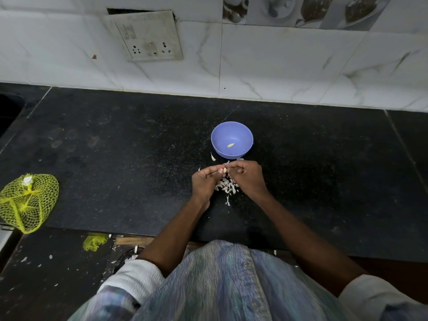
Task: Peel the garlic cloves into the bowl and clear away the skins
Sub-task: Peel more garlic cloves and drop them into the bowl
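Observation:
A blue bowl (231,135) stands on the black counter and holds one peeled garlic clove (230,145). Just in front of it my left hand (205,181) pinches a garlic clove (224,170) between thumb and fingertips. My right hand (247,177) meets it from the right, fingers curled, pinching at the clove's skin. Under and between both hands lies a small heap of white garlic skins (228,186). One loose clove or skin piece (213,157) lies beside the bowl's near left rim.
A yellow net bag (26,201) sits at the counter's left front edge, and a scrap of yellow net (93,242) lies on the floor below. A tiled wall with a socket plate (148,37) backs the counter. A dark sink edge (9,107) shows far left.

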